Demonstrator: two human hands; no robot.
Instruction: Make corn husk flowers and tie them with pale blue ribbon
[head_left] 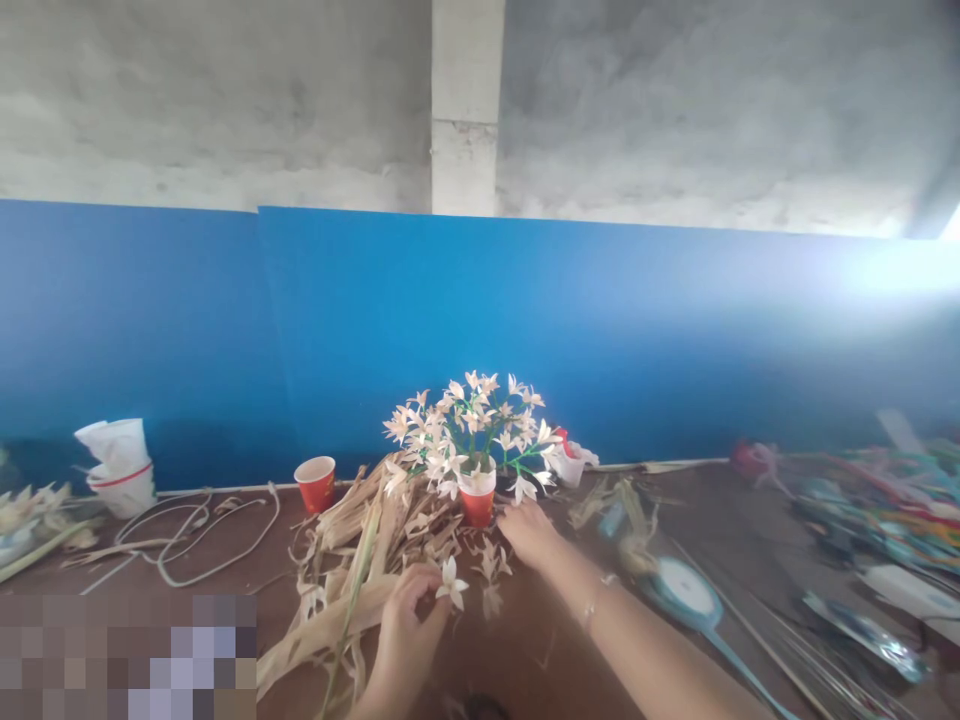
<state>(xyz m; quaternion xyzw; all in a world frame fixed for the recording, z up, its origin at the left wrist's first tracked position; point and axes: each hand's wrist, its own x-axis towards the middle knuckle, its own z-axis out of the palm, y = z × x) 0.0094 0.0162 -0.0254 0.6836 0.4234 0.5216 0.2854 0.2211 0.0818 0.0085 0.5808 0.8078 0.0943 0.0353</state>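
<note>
Between the thumb and fingers of my left hand (412, 610) is a single white flower (451, 584) with pointed petals, apparently made of corn husk. My right hand (529, 532) reaches forward to the right side of a red paper cup (478, 508); its fingertips are partly hidden, and whether they touch the cup is unclear. That cup holds a bushy bunch of cream flowers (472, 415) on green stems. A few loose flowers (490, 558) lie on the table between my hands.
Dry corn husks (386, 530) are heaped left of the flower cup. Another red paper cup (315, 484), a white cable (176, 560) and a white cup (122, 488) stand or lie further left. A ribbon spool (686, 590) is at right, before a blue partition (337, 330).
</note>
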